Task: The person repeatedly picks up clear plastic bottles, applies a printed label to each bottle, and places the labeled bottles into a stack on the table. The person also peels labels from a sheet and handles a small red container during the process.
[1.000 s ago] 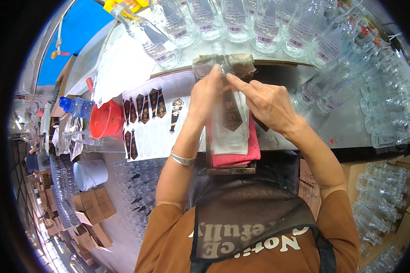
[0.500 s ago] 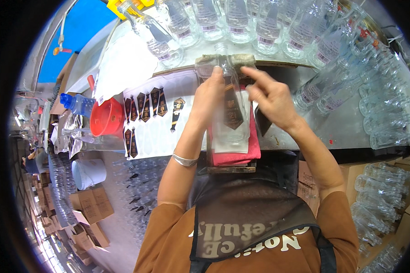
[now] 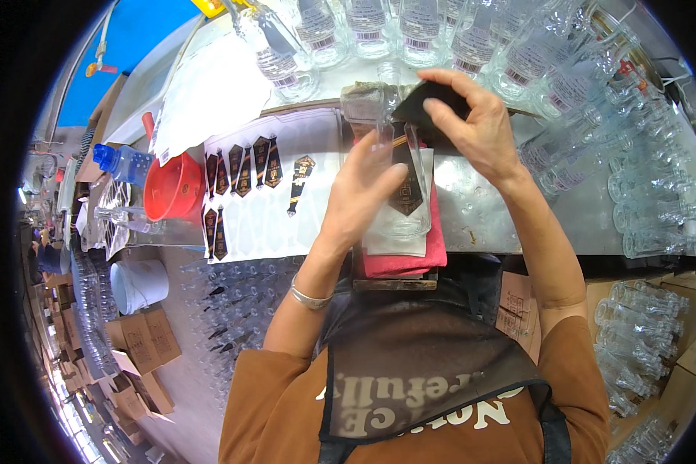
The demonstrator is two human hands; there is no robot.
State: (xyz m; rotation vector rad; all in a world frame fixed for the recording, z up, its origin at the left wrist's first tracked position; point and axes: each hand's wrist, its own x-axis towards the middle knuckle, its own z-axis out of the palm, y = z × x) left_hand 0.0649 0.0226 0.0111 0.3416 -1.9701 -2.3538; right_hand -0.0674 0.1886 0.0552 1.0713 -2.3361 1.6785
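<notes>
A clear glass bottle [image 3: 397,226] lies on a padded rest in front of me, its neck pointing away. On its upper side is a dark tie-shaped label [image 3: 407,192] with gold marks. My left hand [image 3: 357,189] is over the bottle's left side, open, its thumb stretched apart from fingers partly smeared by motion. My right hand [image 3: 483,127] pinches a flat black scraper-like piece [image 3: 419,107] between thumb and fingers, beside the bottle's neck. To the left, a white backing sheet [image 3: 267,224] carries several more tie-shaped labels [image 3: 242,172].
Several labelled glass bottles [image 3: 421,35] stand along the back, with more bottles [image 3: 649,185] lying at the right. A red bowl [image 3: 172,189] and a blue-topped spray bottle [image 3: 124,164] are at the left. Pink cloth [image 3: 398,265] covers the rest. Cardboard boxes [image 3: 143,340] sit below.
My right hand has risen toward the bottle's neck, and the black piece now shows in its grip. My left thumb has shifted down from the neck onto the label area.
</notes>
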